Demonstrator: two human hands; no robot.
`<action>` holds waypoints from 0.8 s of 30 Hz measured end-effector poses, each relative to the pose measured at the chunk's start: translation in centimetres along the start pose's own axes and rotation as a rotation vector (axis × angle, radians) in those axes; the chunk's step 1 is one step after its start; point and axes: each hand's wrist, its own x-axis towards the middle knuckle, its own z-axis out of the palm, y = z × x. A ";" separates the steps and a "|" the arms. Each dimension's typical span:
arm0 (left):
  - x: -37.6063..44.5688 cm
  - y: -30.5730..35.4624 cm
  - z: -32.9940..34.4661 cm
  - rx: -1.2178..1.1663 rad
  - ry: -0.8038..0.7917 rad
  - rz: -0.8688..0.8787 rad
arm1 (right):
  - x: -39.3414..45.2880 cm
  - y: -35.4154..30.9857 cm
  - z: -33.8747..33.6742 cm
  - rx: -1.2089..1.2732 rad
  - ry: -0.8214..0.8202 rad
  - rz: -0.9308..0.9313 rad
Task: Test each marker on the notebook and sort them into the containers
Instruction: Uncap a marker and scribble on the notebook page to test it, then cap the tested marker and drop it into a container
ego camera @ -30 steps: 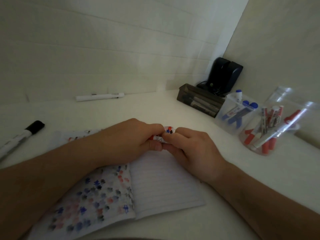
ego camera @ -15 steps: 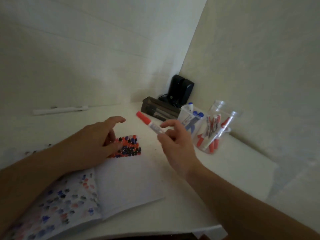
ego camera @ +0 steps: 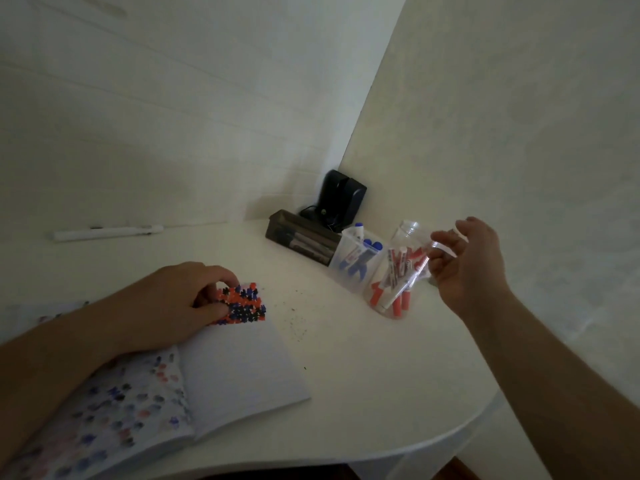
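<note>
White worktop (ego camera: 346, 358) carries an open notebook (ego camera: 242, 368); left hand (ego camera: 173, 303) rests on it, fingers curled loosely; right hand (ego camera: 467, 268) hangs open and empty beside the red-marker cup (ego camera: 398, 282) near the far right corner.

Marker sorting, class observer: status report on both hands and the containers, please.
Right hand open over the red-marker cup, holding nothing. Left hand resting on the notebook. Blue-marker container beside the cup. Nothing in the way.

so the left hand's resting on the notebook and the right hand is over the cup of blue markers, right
Not quite. The head view shows the right hand at the clear cup of red markers, not the cup of blue markers, which stands to that cup's left. The rest holds: the left hand rests on the notebook.
</note>
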 end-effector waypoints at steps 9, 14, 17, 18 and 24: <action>0.2 0.2 0.0 0.030 -0.041 -0.011 | -4.4 6.5 4.7 -0.640 -0.490 -0.206; 0.5 -0.4 -0.5 0.074 -0.043 -0.019 | -7.3 12.0 10.0 -1.017 -0.908 -0.324; 0.6 -2.7 -1.6 0.179 0.086 -0.119 | -8.1 14.0 12.9 -1.042 -0.999 -0.379; 0.6 -3.5 -2.1 0.226 0.155 -0.168 | -8.2 14.5 13.6 -1.059 -1.019 -0.388; 0.9 -8.1 -4.4 0.411 0.336 -0.550 | -7.6 16.6 15.2 -1.089 -1.029 -0.498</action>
